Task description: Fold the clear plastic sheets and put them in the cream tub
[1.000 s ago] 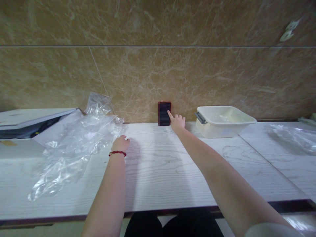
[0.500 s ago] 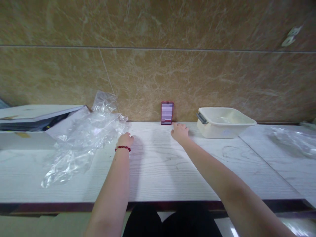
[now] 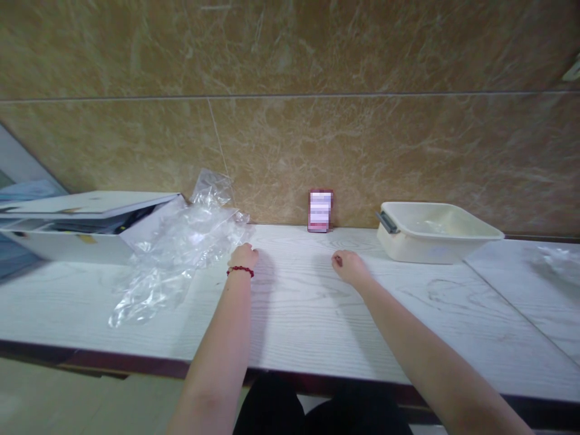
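Observation:
My left hand (image 3: pixel 244 256) rests on the white wood-grain table (image 3: pixel 290 314), its fingers curled in and no object showing in it. A red beaded bracelet (image 3: pixel 240 269) circles that wrist. Just left of this hand lies a crumpled clear plastic bag (image 3: pixel 176 251), apart from the fingers. My right hand (image 3: pixel 350 266) is closed in a loose fist at the table surface, with a dark hollow between the curled fingers and nothing I can make out inside. Behind and between the hands, a phone (image 3: pixel 320 211) with a reddish frame and lit, blurred screen leans upright against the wall.
A cream plastic tub (image 3: pixel 423 251) with a grey clip stands to the right by the marbled wall (image 3: pixel 290 145). At left is a white box (image 3: pixel 99 244) with its lid partly raised over dark contents. More clear plastic (image 3: pixel 564 263) lies at far right.
My right hand has drawn back from beside the phone toward me, and its spread fingers have curled into a fist. My left hand stays near the plastic bag. The camera view has shifted slightly left.

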The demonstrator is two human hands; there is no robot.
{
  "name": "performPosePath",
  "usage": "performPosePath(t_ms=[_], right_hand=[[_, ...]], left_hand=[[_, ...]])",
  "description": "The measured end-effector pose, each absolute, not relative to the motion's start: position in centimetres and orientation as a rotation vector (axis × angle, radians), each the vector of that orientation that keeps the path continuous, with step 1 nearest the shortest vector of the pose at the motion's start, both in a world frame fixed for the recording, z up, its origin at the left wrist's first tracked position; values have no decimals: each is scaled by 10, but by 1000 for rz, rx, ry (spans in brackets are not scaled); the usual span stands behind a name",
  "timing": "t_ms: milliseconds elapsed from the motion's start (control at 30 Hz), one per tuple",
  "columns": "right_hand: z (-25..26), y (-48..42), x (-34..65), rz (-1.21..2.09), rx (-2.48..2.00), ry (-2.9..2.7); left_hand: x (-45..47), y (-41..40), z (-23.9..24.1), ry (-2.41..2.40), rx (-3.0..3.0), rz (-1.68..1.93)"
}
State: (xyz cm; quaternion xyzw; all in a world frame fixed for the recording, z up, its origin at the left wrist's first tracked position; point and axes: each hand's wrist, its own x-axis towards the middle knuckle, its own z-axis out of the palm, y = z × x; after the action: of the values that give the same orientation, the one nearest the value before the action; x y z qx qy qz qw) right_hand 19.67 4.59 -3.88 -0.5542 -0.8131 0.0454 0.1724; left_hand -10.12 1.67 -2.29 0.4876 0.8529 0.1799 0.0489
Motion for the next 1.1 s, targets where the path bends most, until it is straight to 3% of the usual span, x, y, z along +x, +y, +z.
performPosePath(t_ms=[367, 567, 900, 1100], right_hand=[[-48, 53, 204, 299, -1487, -2208], [-47, 51, 204, 334, -1469, -2151], [-46, 49, 200, 370, -1448, -2142], [-44, 48, 199, 385, -1448, -2130]], left_hand=[[-117, 10, -9, 2705, 1379, 699], [-161, 10, 10, 2989, 1498, 869], [-228, 7, -4, 2982, 1770, 18], [-234, 2, -5, 2827, 1814, -100]])
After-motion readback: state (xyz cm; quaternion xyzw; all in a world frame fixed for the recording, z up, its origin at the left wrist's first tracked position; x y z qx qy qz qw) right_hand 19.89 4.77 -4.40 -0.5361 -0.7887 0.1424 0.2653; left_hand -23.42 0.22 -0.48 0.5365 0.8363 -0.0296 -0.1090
